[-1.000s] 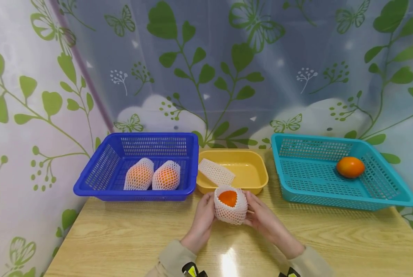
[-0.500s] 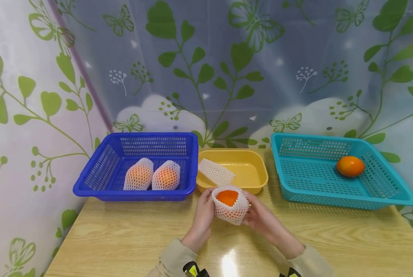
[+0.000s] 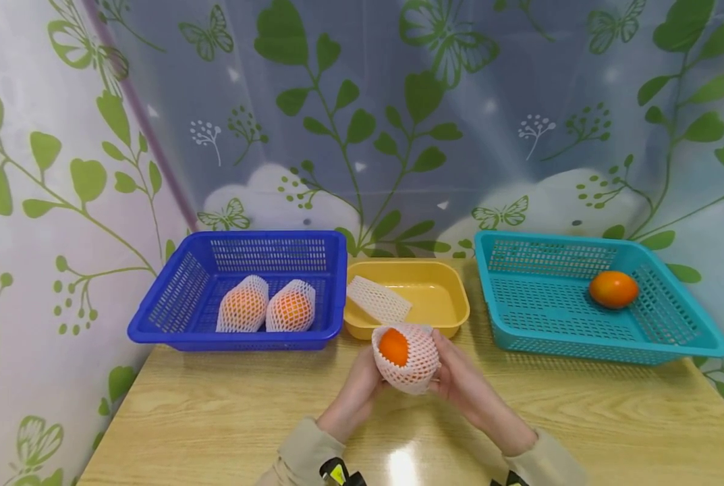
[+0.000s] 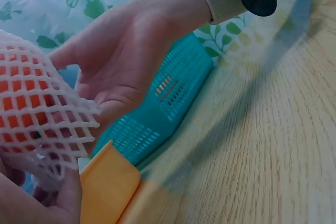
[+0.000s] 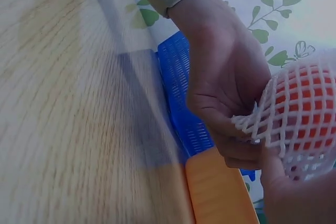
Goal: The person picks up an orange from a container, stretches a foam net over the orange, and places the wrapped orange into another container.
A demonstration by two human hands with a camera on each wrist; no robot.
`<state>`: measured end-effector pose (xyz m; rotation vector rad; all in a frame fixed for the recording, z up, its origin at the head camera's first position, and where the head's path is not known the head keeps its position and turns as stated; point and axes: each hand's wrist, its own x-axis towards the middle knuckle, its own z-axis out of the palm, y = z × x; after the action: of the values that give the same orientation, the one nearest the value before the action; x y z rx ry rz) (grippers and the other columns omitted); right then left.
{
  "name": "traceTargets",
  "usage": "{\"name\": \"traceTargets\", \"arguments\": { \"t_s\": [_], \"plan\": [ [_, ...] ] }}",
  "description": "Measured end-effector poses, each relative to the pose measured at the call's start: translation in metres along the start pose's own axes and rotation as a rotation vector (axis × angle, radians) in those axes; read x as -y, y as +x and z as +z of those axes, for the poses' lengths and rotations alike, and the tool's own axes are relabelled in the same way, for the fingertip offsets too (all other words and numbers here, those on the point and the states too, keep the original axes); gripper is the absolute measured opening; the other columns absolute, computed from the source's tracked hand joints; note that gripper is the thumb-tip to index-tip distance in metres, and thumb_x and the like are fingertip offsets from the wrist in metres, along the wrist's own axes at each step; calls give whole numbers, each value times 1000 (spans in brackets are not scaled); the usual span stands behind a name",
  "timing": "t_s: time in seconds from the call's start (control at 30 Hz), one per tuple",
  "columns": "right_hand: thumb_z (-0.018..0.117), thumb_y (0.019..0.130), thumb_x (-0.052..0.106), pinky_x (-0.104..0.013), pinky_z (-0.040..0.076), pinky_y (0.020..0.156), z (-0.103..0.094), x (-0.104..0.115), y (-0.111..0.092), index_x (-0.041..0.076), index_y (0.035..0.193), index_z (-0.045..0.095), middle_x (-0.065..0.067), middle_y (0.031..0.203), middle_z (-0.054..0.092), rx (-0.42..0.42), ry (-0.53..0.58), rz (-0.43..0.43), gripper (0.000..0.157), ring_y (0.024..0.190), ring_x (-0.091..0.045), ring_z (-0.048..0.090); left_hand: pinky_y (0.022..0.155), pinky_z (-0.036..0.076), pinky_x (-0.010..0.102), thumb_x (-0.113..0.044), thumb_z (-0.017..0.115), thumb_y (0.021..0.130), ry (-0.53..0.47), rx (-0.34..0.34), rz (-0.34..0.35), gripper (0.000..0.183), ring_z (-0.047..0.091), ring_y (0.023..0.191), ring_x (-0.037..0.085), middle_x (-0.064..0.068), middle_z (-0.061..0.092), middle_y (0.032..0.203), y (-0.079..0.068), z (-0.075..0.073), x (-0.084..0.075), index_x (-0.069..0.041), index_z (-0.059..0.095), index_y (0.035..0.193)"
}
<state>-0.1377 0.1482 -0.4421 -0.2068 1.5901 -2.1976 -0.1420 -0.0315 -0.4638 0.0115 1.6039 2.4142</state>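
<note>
Both hands hold an orange-red fruit [image 3: 393, 347] in a white foam net sleeve [image 3: 421, 359] over the table's middle. A round opening in the net shows bare fruit facing left. My left hand [image 3: 357, 390] grips the left side, its fingers partly hidden behind the net. On the right side, my right hand [image 3: 466, 385] grips the net with the thumb near its upper edge. In the left wrist view the toothed edge of the net [image 4: 42, 111] flares toward the right palm. The right wrist view shows left fingers at the net edge [image 5: 262, 124].
A blue basket [image 3: 240, 339] at left holds two netted fruits [image 3: 291, 308]. Behind the hands, a yellow tray [image 3: 440, 304] contains a flat foam net [image 3: 378, 301]. The teal basket [image 3: 538, 324] at right holds one bare orange fruit [image 3: 613, 290]. A patterned curtain [image 3: 362, 128] hangs behind.
The netted fruit has turned in the hands, its bare opening swinging from facing up and forward to the left. Both hands stay at nearly the same spot; the baskets have not moved.
</note>
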Motion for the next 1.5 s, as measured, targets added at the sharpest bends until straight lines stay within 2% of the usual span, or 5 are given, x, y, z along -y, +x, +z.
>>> {"name": "traceTargets", "arguments": {
  "t_s": [0.3,0.47,0.63,1.13,1.5],
  "plan": [
    [39,111,33,-32,52,96,1,3,1,7,155,33,-19,150,44,-218,-369,-114,52,119,-16,57,68,51,17,-17,41,108,-92,-5,-79,39,61,81,2,-5,66,98,3,-2,-2,4,54,138],
    [48,109,20,-26,46,103,-6,2,3,11,156,35,-18,155,41,-66,-539,-401,50,131,-16,50,65,50,16,-16,43,107,-92,-21,-94,36,59,75,3,-4,64,93,5,-3,-3,3,53,136],
    [80,89,18,-25,41,108,-4,1,1,21,158,32,-7,159,37,24,-655,-431,84,135,-10,46,63,49,15,-15,43,107,-61,-31,-101,34,56,72,3,-3,61,87,7,-2,-3,4,54,133],
    [75,92,12,-30,54,95,1,5,-2,11,152,38,-17,143,51,-69,-495,-256,71,124,-32,55,115,36,45,-38,31,112,290,115,259,51,49,132,28,18,55,139,0,4,-23,-5,42,148],
    [71,94,8,-30,54,93,5,5,-2,8,152,36,-22,142,51,-155,-461,-295,68,121,-25,57,120,25,54,-39,31,111,269,142,262,56,33,147,33,16,36,159,-1,5,-18,-10,25,158]
  ]
}}
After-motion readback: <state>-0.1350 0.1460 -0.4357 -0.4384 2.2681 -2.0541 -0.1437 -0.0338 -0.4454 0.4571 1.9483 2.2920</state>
